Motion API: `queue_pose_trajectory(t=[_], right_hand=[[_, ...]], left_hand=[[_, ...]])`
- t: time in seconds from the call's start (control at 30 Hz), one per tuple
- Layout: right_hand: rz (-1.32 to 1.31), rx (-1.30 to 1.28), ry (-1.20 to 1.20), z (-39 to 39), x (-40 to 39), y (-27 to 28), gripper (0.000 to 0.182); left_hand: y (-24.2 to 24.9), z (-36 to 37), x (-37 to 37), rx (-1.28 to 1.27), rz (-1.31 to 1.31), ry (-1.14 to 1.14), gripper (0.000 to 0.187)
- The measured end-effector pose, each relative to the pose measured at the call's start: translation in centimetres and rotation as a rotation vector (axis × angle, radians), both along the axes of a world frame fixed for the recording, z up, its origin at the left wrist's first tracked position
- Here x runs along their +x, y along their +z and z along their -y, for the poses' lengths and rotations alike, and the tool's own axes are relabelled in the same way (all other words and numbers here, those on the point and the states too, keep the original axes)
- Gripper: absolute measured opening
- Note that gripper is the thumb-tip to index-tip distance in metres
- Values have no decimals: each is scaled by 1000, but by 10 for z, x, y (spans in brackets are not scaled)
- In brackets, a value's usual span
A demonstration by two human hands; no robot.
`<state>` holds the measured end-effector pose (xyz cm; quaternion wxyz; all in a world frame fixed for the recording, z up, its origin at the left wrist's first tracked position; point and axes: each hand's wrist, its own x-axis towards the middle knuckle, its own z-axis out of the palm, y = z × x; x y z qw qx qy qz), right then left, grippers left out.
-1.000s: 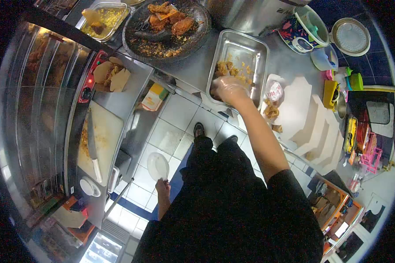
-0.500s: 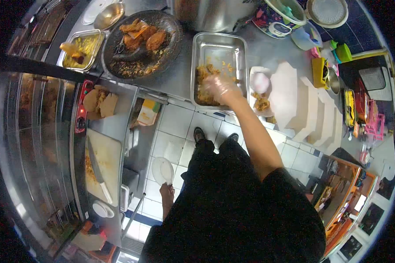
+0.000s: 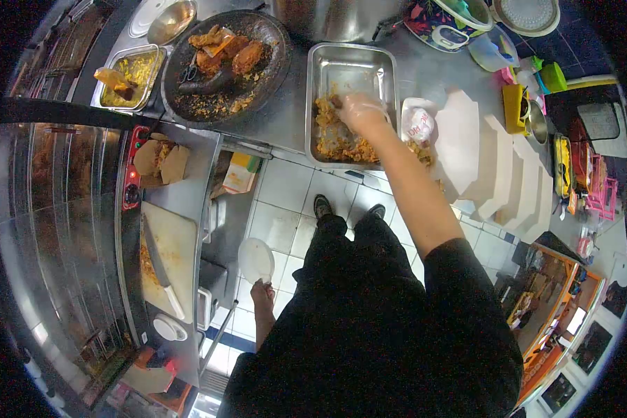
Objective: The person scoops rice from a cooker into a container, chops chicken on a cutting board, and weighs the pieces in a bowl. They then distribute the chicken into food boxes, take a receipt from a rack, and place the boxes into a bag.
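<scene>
My right hand [image 3: 362, 115], in a clear plastic glove, reaches into a deep steel tray [image 3: 390, 70]. Its fingers are bent together at the tray's left side, beside brown fried crumbs [image 3: 327, 115]; what they hold, if anything, is hidden. More crumbs lie along the near end of the tray. Low on the left, my left hand [image 3: 263, 291] grips the edge of a round, whitish, flat piece [image 3: 256, 260], perhaps a lid or plate, above the floor. To the right of the tray sits an open paper box [image 3: 411, 108] with a white wrapped bundle [image 3: 419, 125] and some fried food.
A dark stone mortar [image 3: 275, 63] holds fried chicken pieces and a pestle. Beside it is a tray of yellow food [image 3: 146, 59]. Stacked white boxes [image 3: 456, 139] stand at right. A knife [image 3: 159, 261] rests on a cutting board [image 3: 181, 237] at left.
My right hand has moved up inside the tray, away from the crumbs at its near end. My left hand still holds the round piece, slightly shifted. The view has tilted a little.
</scene>
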<state>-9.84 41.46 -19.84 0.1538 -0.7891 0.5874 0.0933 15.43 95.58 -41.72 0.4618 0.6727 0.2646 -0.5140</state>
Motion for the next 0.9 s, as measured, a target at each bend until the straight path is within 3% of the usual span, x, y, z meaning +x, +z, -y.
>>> queue_pose_trajectory(t=[0.17, 0.2, 0.27, 0.33, 0.37, 0.43, 0.5, 0.57, 0.6, 0.63, 0.7, 0.77, 0.83, 0.9], right_hand=[[-58, -24, -24, 7, 6, -33, 32], [167, 25, -64, 5, 3, -47, 33], [352, -14, -95, -7, -11, -31, 34], [351, -122, -100, -18, -10, -14, 34], [392, -162, -123, -14, -14, -19, 33], [204, -150, -25, -22, -20, 19, 30], [286, -137, 79, -27, -31, 23, 38], [454, -157, 0, -66, -60, 83, 36], [728, -360, -47, -79, -80, 90, 30], [737, -366, -71, -94, -102, 99, 30], [1295, -617, -239, -132, -148, 121, 23], [1456, -451, -600, -165, -199, 141, 19], [1651, -323, -813, -187, -248, 151, 24], [1716, -460, -919, -198, -276, 153, 25]], left_hand=[[21, 13, -13, -25, 39, 12, 20], [14, 4, -15, -71, 68, -45, 20], [-36, -40, -1, -167, 67, -296, 18], [-86, -76, 12, -174, 125, -554, 14], [-77, -74, 17, -158, 256, -755, 13], [-51, -52, 19, -126, 466, -1067, 13], [-37, -29, 26, -136, 583, -1243, 12], [-24, -8, 35, -139, 672, -1379, 12], [-18, 3, 38, -143, 719, -1442, 12], [-11, 16, 41, -161, 776, -1497, 12], [6, 37, 45, -200, 889, -1600, 13], [24, 58, 47, -263, 1044, -1712, 14], [49, 78, 36, -401, 1304, -1825, 15], [83, 108, 5, -559, 1622, -1889, 16]])
